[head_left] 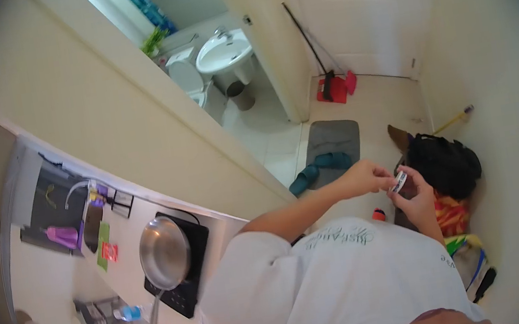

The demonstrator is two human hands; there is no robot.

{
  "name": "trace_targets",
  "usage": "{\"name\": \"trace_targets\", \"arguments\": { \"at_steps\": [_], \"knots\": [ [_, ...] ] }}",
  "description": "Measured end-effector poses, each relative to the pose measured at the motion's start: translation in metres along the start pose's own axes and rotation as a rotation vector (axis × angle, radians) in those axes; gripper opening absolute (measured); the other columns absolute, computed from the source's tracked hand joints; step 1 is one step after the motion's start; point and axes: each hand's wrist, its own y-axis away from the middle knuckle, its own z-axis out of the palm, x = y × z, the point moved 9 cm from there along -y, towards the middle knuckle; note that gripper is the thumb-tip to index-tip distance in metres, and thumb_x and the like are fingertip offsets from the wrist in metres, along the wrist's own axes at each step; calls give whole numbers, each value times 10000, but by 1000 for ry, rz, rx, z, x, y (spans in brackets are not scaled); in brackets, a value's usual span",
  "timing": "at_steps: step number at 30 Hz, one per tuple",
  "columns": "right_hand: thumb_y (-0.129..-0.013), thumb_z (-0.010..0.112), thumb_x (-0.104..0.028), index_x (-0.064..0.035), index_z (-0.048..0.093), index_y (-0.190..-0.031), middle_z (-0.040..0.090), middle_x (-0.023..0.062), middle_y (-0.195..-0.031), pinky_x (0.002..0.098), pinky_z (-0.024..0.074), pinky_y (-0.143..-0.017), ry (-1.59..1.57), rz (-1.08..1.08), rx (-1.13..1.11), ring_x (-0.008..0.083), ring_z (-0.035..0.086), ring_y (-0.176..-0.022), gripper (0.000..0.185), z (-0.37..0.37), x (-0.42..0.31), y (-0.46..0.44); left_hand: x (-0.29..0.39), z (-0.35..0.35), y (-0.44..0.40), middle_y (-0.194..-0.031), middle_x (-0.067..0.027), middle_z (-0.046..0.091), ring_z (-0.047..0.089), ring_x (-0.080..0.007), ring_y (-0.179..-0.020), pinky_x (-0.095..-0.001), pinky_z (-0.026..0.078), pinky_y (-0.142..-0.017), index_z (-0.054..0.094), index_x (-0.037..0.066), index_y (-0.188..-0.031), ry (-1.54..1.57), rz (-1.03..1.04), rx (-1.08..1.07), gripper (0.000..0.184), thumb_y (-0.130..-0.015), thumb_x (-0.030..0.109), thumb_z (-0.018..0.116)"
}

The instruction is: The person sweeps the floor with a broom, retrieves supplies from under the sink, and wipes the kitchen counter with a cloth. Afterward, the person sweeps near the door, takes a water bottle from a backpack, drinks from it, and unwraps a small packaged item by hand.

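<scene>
A small whitish object with dark markings (399, 182), roughly round and flat, is held up in front of my white shirt. Its exact kind is too small to make out. My right hand (418, 196) grips it between thumb and curled fingers. From the other side, my left hand (367, 179) is closed in a pinch at its edge, fingertips touching it. Below the hands, a small red-and-black item (378, 214) shows just past the shirt.
A steel frying pan (164, 252) sits on a black induction cooker (199, 246) on the counter to the left. Teal slippers (333, 161) lie by a grey mat (336, 133). A black bag (442, 160) rests against the right wall. A red dustpan (331, 91) stands near the door.
</scene>
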Motion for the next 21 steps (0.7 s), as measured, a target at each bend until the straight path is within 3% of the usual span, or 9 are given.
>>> {"name": "trace_targets", "arguments": {
  "at_steps": [8,11,14,17,21],
  "knots": [
    [-674,777,-88,8,574,-1172,654,118,-994,290,511,-783,-160,-13,-196,158,633,-896,545,-40,25,-166,26,-52,-128,-869,-18,678,626,-99,-823,-269,511,-733,691,56,-963,371,-109,116,190,-841,201,700],
    [-660,781,-91,2,576,-1174,653,114,-1006,298,508,-780,-80,-41,-272,157,631,-902,561,-37,32,-223,36,-88,-159,-857,-28,685,627,-103,-803,-268,509,-733,700,46,-942,302,-101,266,170,-833,177,697],
    [-645,783,-95,-5,580,-1172,656,105,-988,306,509,-773,-39,-79,-355,169,635,-873,572,-22,35,-272,66,-131,-177,-817,-56,693,631,-112,-754,-261,505,-701,708,18,-904,26,79,411,174,-808,161,684],
    [-632,785,-95,-15,583,-1173,655,99,-975,308,506,-773,5,-104,-418,180,631,-853,583,0,52,-319,81,-172,-195,-757,-89,690,632,-123,-695,-261,504,-659,705,-13,-867,-200,52,486,203,-770,162,669],
    [-621,787,-102,-24,586,-1173,653,108,-962,308,501,-761,113,-140,-445,189,626,-847,592,23,38,-380,93,-227,-221,-721,-125,679,644,-163,-653,-287,510,-633,693,-26,-842,-250,93,538,222,-746,172,662]
  ]
}}
